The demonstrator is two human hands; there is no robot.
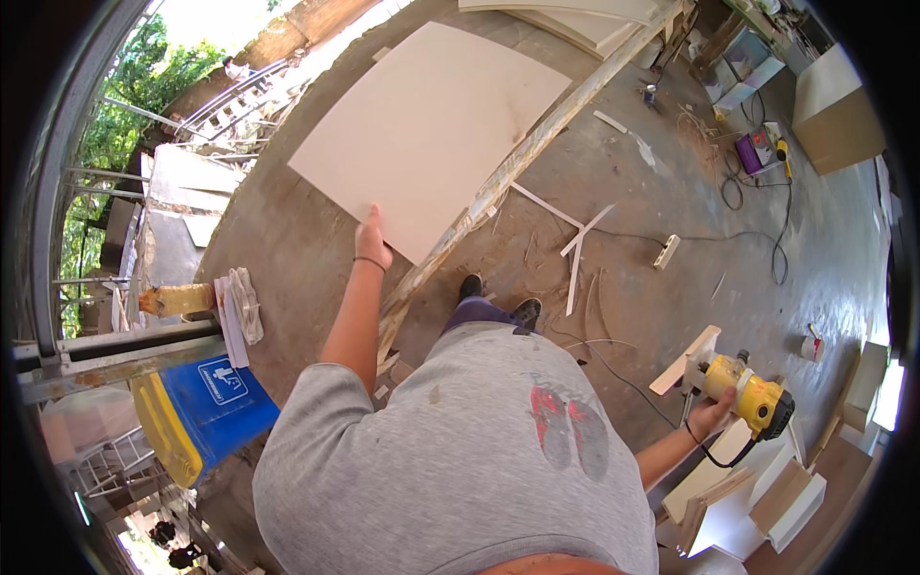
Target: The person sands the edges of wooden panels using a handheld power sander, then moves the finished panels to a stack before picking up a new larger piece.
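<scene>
A large pale board (431,115) lies flat ahead of me, its right side along a long wooden strip (546,144). My left hand (374,238) grips the board's near edge, one digit on top and the other fingers hidden. Out to my right, away from the board, my right hand (711,414) is closed around a yellow router (747,395). A flat piece of wood (685,361) sits at the router's base end. A black cord runs from the router.
Thin offcuts (580,230) and shavings litter the floor past my feet. A dark cable (709,237) crosses it toward a purple box (755,151). Board pieces (719,508) lean at lower right. A blue bin with a yellow part (216,407) stands left. More panels (585,29) lie beyond.
</scene>
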